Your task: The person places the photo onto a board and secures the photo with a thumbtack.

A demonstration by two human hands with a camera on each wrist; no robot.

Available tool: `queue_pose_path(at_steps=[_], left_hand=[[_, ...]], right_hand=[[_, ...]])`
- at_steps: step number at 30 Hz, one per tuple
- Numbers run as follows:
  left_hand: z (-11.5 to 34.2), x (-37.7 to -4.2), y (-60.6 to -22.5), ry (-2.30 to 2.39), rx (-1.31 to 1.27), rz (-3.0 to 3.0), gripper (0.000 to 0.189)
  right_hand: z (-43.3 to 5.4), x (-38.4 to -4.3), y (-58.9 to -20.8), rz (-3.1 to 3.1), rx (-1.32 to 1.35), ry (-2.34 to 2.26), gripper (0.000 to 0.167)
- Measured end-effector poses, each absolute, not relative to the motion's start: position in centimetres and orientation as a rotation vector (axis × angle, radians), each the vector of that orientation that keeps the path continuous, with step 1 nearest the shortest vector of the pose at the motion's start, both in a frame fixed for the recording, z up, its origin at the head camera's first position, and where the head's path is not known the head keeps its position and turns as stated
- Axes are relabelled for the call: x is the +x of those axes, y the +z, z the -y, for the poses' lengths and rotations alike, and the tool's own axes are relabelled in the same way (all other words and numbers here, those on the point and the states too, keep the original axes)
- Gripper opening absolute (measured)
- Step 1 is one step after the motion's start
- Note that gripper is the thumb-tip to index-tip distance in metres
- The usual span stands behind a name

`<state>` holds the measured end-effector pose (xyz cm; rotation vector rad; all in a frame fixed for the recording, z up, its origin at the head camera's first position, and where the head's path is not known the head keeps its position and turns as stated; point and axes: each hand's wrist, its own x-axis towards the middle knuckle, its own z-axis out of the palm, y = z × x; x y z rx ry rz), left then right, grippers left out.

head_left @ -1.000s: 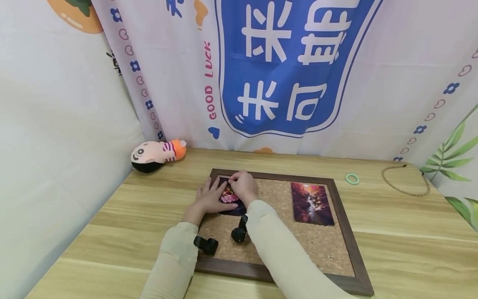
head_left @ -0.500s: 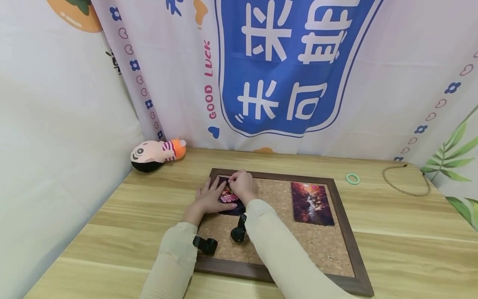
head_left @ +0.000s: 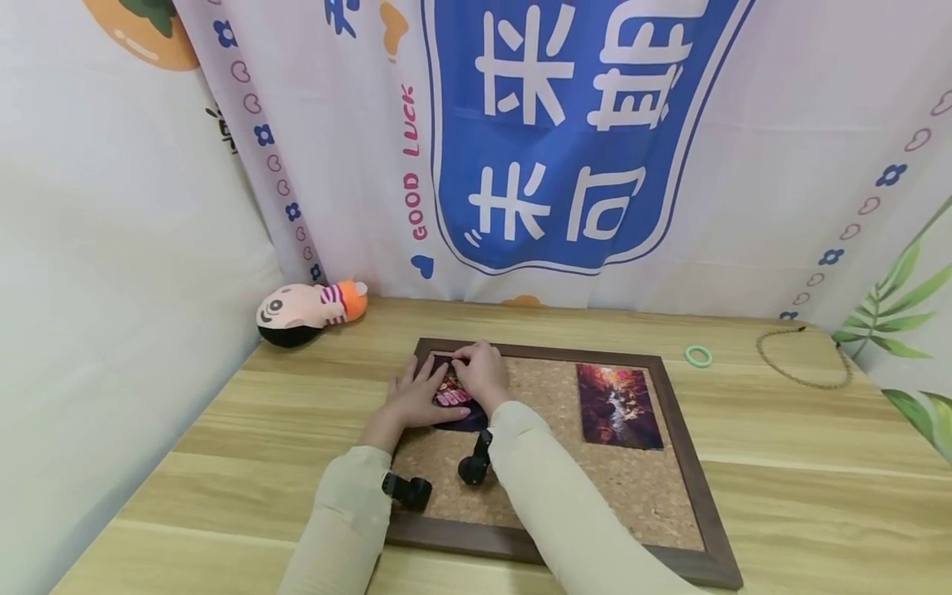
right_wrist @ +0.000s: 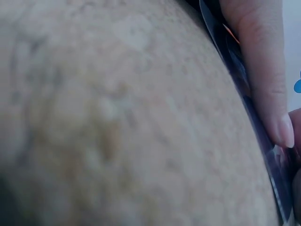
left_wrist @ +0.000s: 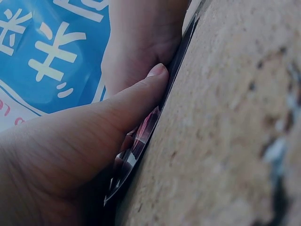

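A dark photo print (head_left: 452,395) with bright pink shapes lies at the upper left of a brown-framed cork board (head_left: 546,397). My left hand (head_left: 416,402) rests spread over its left side, the thumb lying across the lower part. At the print's top, the curled right hand (head_left: 485,376) brings thumb and finger together. Under that thumb, the right wrist view shows a small pale thing (right_wrist: 278,151), mostly hidden, its kind unclear. Seen edge-on in the left wrist view, the print (left_wrist: 136,148) bows slightly off the cork beneath the left thumb.
A second photo (head_left: 621,405) of a glowing stream lies on the board's right side. Beyond the frame are a green ring (head_left: 698,356) and a braided cord loop (head_left: 806,380). A plush doll (head_left: 312,311) lies at the back left. Black wrist cameras (head_left: 407,491) hang near the cork.
Both hands stay in place over the print, with barely any finger movement. The head view has shifted slightly.
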<state>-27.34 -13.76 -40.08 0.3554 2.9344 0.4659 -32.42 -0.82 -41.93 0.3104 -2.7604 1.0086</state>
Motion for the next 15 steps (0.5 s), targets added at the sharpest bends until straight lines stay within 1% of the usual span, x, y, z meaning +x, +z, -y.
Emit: queue_pose_path(at_steps=[3, 8, 15], left_hand=[[13.7, -27.3, -40.2, 0.464, 0.348, -2.931, 0.091], [13.7, -27.3, -40.1, 0.463, 0.351, -2.936, 0.091], [13.7, -27.3, -39.9, 0.484, 0.363, -2.944, 0.089]], right_hand=[[0.9, -32.5, -42.1, 2.777, 0.272, 1.034, 0.013], [0.9, -32.4, -41.8, 2.772, 0.227, 1.087, 0.004], [1.0, -32.3, -41.0, 2.786, 0.196, 1.072, 0.007]])
